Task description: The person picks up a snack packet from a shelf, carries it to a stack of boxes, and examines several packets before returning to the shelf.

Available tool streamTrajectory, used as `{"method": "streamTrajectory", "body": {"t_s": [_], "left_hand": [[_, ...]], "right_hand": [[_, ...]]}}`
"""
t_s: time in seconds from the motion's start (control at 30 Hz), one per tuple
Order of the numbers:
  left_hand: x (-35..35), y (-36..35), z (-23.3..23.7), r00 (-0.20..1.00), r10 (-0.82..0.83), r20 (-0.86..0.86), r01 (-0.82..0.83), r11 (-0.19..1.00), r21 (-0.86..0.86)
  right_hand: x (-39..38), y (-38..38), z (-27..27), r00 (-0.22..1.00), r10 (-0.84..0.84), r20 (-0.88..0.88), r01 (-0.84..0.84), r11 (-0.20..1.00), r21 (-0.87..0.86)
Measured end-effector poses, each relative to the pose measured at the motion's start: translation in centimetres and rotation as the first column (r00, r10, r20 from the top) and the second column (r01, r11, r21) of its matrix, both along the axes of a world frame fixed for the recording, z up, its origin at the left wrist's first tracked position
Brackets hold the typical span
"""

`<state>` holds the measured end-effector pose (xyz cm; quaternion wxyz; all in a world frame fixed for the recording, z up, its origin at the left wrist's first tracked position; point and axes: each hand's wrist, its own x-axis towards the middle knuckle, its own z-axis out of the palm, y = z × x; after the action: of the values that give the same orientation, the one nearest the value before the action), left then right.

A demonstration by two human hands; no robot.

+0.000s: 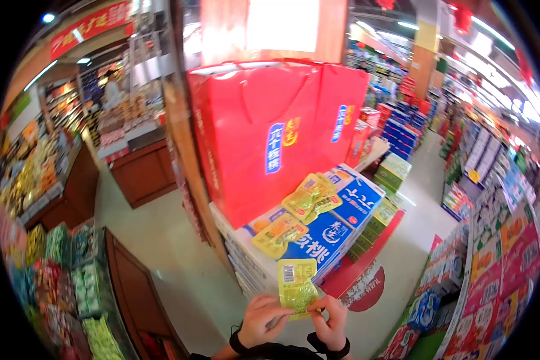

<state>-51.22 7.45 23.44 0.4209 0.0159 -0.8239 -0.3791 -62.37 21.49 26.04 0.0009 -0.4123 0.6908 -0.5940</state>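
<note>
A yellow-green snack packet (297, 279) with a barcode hangs between my hands, its printed back facing me. My left hand (261, 320) pinches its lower left edge between thumb and fingers. At its lower right edge, my right hand (330, 323) is also closed on it with thumb and fingertips. Just beyond, one yellow packet (279, 236) lies flat on a blue and white carton (330, 235). Farther back on that carton lie several overlapping yellow packets (312, 198). Whatever is inside the held packet cannot be made out.
Large red gift bags (240, 144) stand behind the cartons beside a wooden post (183, 132). Green cartons (369, 231) are stacked on the right. Bins of wrapped sweets (87, 282) line the left; a packed shelf (492, 276) lines the right. Tiled aisles (180, 270) run between them.
</note>
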Motion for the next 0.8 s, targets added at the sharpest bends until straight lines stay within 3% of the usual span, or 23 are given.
{"method": "streamTrajectory", "body": {"t_s": [0.23, 0.47, 0.8], "left_hand": [[6.0, 3.3, 0.1, 0.954, 0.260, 0.149, -0.269, 0.962, 0.042], [11.3, 5.6, 1.6, 0.836, 0.525, 0.157, -0.535, 0.844, 0.025], [19.8, 7.4, 0.8, 0.681, 0.723, 0.116, -0.728, 0.686, -0.005]], "right_hand": [[1.6, -0.9, -1.3, 0.926, 0.376, 0.031, -0.375, 0.927, -0.022], [4.7, -3.0, -0.5, 0.756, 0.652, -0.062, -0.652, 0.758, 0.016], [12.3, -5.9, 0.1, 0.559, 0.828, -0.040, -0.825, 0.560, 0.075]]}}
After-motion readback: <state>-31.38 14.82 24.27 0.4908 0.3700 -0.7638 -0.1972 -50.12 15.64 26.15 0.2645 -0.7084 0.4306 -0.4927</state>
